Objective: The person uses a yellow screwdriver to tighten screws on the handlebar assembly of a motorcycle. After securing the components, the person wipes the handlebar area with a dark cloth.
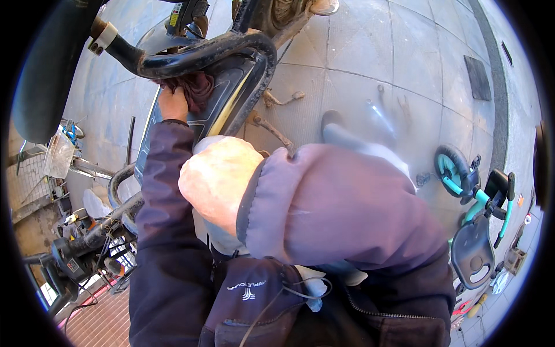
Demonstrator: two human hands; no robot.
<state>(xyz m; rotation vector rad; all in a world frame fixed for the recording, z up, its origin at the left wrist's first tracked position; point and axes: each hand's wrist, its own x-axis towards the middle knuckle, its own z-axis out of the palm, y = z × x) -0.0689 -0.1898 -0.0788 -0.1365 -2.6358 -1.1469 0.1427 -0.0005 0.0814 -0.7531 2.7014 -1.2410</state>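
Observation:
My left hand (173,106) reaches forward and presses a bunched dark-red cloth (199,89) onto the black footboard (222,95) of a scooter-like vehicle. Its fingers are closed on the cloth and partly buried in it. A bent black tube (208,51) of the frame passes just above the cloth. My right hand (219,182) is raised close in front of my chest, with its back turned up and its fingers curled under. Whatever it may hold is hidden beneath it. A pale, whitish surface (209,141) shows just past its knuckles.
A kickstand-like metal lever (274,132) sticks out beside the footboard. On the right stands a small teal-and-black child's bike (477,202). A dark flat mat (477,78) lies on the tiled floor (358,46). Machine parts and cables (87,254) crowd the left.

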